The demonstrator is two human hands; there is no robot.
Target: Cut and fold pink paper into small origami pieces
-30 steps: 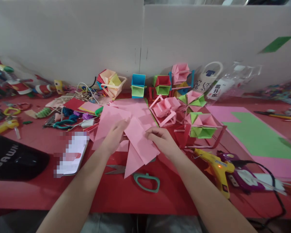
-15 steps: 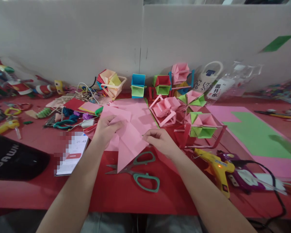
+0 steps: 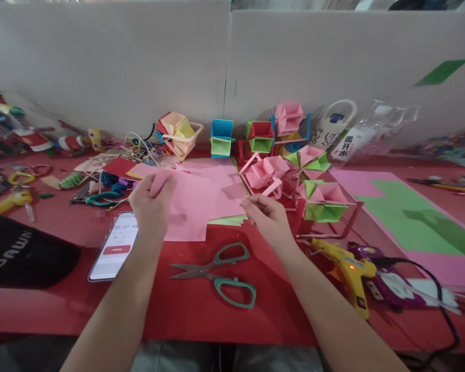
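The left hand (image 3: 152,206) grips pink paper (image 3: 161,183), likely light, easily creased, best held by edges; the right hand (image 3: 266,213) curls closed, seemingly empty.

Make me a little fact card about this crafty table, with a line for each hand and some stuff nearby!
Table: red
Left hand: gripping pink paper
Right hand: pinched pose; can't tell if it holds anything
Scissors: green handles, blades open, lying flat
Glue gun: yellow, at the right, small light glowing
Phone: screen lit, at the left
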